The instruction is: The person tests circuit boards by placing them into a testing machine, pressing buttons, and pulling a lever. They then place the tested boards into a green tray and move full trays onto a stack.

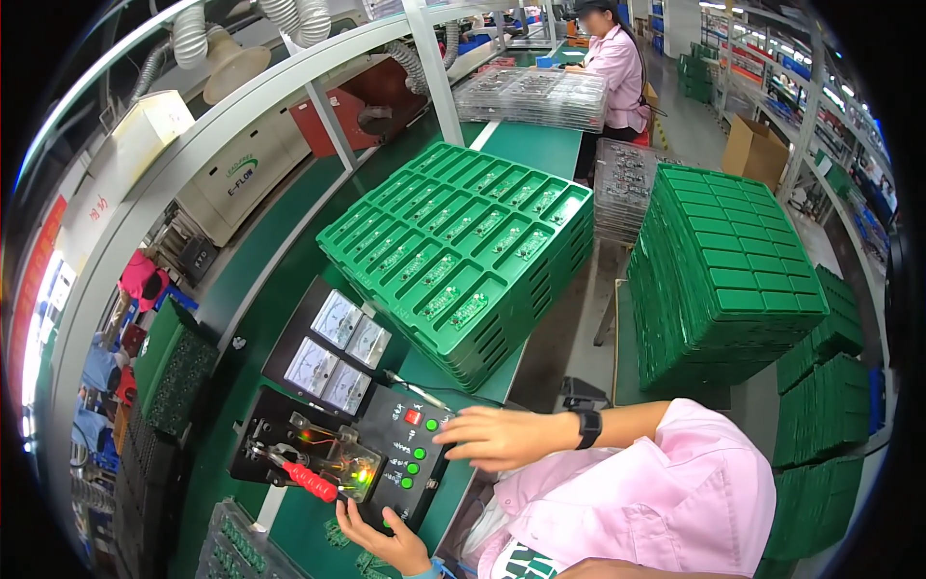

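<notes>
I have the left hand (pixel 391 548) at the near corner of the black test box (pixel 394 436), thumb spread from the fingers, and I see nothing in its grip — whether the fingertips actually press the box, I can't tell. Loose green circuit boards (pixel 369 563) lie on the bench just beside that hand. My right hand (pixel 506 436) reaches in from the right, loosely open with fingers stretched out, its tips at the panel edge near the topmost green button; I see nothing held there either. The test box sits in front of both hands, with a red switch (pixel 413 417) and a row of green buttons (pixel 413 469). At its left, a red-handled clamp (pixel 311 481) lies beside a clear block (pixel 355 463) with a yellow-green light glowing in it. Beyond stand four panel meters (pixel 312 365). Farther on, I get a stack of green trays (pixel 521 338), its top compartments holding boards, and to the right a second green stack (pixel 675 318). At the far end, a seated co-worker (pixel 617 63) in pink is beside stacked clear trays (pixel 531 96).
</notes>
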